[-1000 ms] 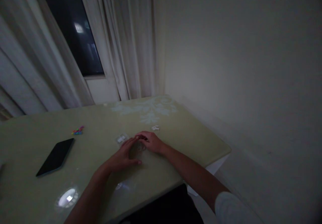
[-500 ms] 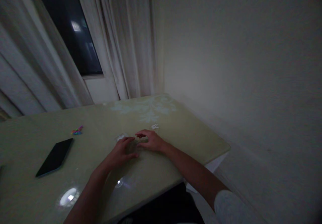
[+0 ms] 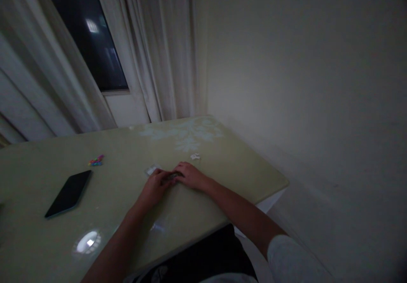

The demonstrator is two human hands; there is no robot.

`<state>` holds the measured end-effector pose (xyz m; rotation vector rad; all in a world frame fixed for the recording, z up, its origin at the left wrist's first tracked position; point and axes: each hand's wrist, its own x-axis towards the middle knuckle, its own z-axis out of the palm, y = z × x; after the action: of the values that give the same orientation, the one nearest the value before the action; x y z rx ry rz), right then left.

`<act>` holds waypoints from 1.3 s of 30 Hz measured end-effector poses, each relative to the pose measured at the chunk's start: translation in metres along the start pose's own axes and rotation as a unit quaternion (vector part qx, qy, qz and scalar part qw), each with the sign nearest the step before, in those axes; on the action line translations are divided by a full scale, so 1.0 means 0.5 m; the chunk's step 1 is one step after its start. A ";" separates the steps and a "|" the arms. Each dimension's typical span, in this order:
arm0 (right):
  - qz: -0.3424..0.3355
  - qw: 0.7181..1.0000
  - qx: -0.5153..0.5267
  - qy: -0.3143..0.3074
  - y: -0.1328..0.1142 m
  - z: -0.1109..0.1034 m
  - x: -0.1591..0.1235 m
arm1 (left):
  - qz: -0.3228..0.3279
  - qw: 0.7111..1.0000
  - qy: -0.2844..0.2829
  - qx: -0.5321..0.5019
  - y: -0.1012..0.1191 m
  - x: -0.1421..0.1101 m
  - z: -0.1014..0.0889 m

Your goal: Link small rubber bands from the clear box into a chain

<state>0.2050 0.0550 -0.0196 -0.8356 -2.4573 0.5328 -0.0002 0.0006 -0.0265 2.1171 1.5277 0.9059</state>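
Note:
My left hand (image 3: pixel 156 185) and my right hand (image 3: pixel 190 175) meet over the table, their fingertips nearly touching. The fingers of both are curled in around a small, see-through or greyish thing (image 3: pixel 174 175), mostly hidden and too dim to name. Just behind my left hand lies a small clear, flat piece (image 3: pixel 152 169), like a plastic packet, with something whitish in it. A little pile of white bits (image 3: pixel 195 156) sits beyond my right hand.
The glossy table (image 3: pixel 127 151) carries a dark tablet or large phone (image 3: pixel 69 194) at left. Behind it lies a cluster of small multicoloured pieces (image 3: pixel 96 161). A wall (image 3: pixel 286 83) runs along the right side, and curtains (image 3: pixel 171 54) hang at the back.
Both hands have come closer together, and their spread fingers have closed in on the small thing between them. The objects on the table stay in place, with the view shifted slightly.

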 end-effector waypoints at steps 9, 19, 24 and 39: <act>0.031 0.999 -0.038 0.019 -0.019 0.017 0.003 | -0.004 0.999 -0.004 0.043 -0.008 0.006 0.007; 0.035 0.998 -0.002 0.057 -0.021 0.020 0.005 | -0.010 0.998 0.015 0.057 0.002 0.005 0.002; 0.026 0.994 0.045 0.093 -0.016 0.014 0.004 | -0.018 0.999 0.034 0.035 0.015 0.004 0.002; 0.055 0.975 0.160 0.147 -0.007 0.014 0.005 | -0.032 0.997 0.075 0.016 0.008 0.002 0.003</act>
<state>0.1977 0.0525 -0.0229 -0.8497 -1.9980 0.7614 0.0038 0.0004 -0.0248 2.0496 1.6842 1.0439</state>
